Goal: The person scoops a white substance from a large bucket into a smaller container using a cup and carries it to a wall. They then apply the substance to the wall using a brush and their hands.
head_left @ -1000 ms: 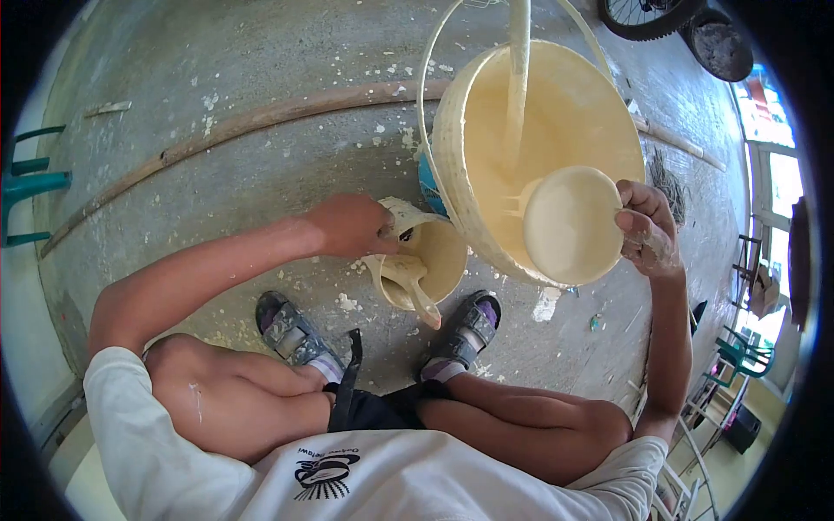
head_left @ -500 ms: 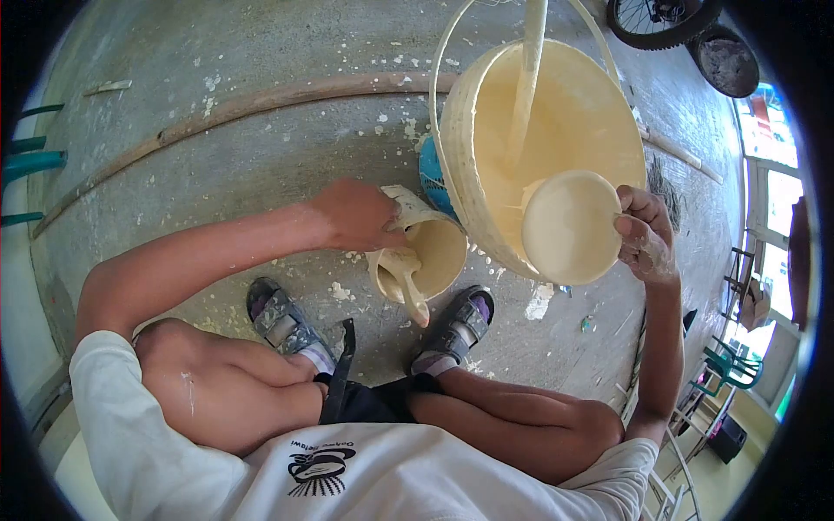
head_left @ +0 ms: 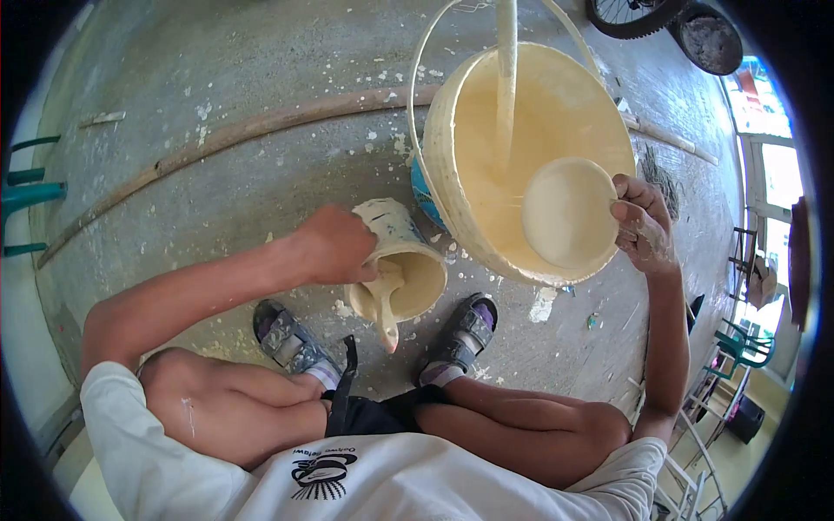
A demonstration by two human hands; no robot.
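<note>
My left hand (head_left: 334, 245) is closed on the rim of a small paint-spattered pail (head_left: 417, 276), which leans toward me on the floor. A brush (head_left: 385, 304) rests inside the pail, its handle end sticking out over the near rim. In my right hand (head_left: 645, 224) is a round cream bowl (head_left: 566, 213), pinched by its right edge between thumb and fingers. The bowl hangs over the near side of a large bucket (head_left: 452, 156) that contains cream liquid. A pale stick (head_left: 506, 78) stands in that liquid.
A long wooden pole (head_left: 252, 128) lies on the floor behind the buckets. My sandalled feet are just below the small pail. A bicycle wheel (head_left: 638, 22) and a round dark pan (head_left: 711, 45) are at top right. Green chairs stand at the left edge and the right (head_left: 743, 346).
The small pail and my left hand have shifted left and slightly down. My right hand has moved the bowl a little up relative to the large bucket. The whole view has shifted slightly.
</note>
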